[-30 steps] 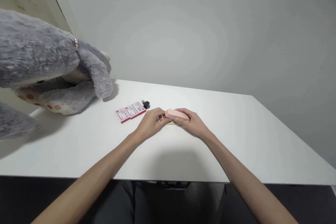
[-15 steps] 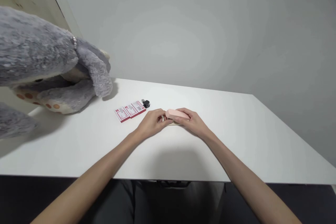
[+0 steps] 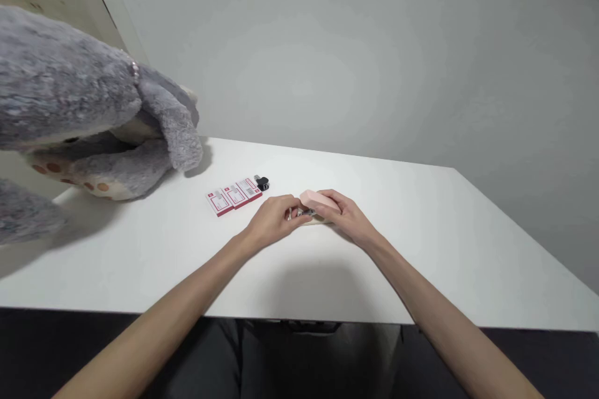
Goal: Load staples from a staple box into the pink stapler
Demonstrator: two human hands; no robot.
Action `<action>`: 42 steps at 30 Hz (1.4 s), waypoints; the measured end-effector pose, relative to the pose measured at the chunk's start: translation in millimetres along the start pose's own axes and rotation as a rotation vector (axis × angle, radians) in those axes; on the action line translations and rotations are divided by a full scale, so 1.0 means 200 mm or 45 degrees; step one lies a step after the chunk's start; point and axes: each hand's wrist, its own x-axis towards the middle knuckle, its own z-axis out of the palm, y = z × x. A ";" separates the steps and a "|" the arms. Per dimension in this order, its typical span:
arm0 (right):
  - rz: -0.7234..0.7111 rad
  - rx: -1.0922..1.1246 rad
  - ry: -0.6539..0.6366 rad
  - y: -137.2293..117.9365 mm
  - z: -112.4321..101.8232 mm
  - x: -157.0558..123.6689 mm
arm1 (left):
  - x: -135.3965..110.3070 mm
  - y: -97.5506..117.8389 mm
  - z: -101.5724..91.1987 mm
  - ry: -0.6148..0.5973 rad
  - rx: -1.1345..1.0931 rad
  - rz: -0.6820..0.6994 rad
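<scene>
A stapler [image 3: 319,201] with a pink top and a cream base lies on the white table between my hands. Its pink top is tilted up at the left end, and a strip of metal shows beneath it. My right hand [image 3: 349,217] is closed around the pink top from the right. Curled at the stapler's left end, my left hand [image 3: 276,219] grips it low, near the base. A small whitish bit shows among the left fingers, too small to name.
Three red-and-white boxes [image 3: 234,195] lie in a row left of my hands. A black staple remover [image 3: 262,182] with metal jaws sits beside them. A large grey plush toy [image 3: 135,131] rests at the table's left side, and a grey wall [image 3: 327,62] rises behind.
The stapler's pink top has lifted and tilted further, exposing the metal strip. My right hand has turned slightly with it. My left hand stays at the left end.
</scene>
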 end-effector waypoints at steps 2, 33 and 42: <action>-0.008 0.089 -0.015 0.01 0.00 0.00 | 0.00 0.00 0.00 -0.005 0.009 -0.016; -0.010 0.459 -0.216 0.00 0.02 0.01 | -0.03 0.02 0.04 0.124 0.317 0.487; 0.004 0.478 -0.221 -0.01 0.02 0.01 | -0.03 0.04 0.03 0.126 0.296 0.501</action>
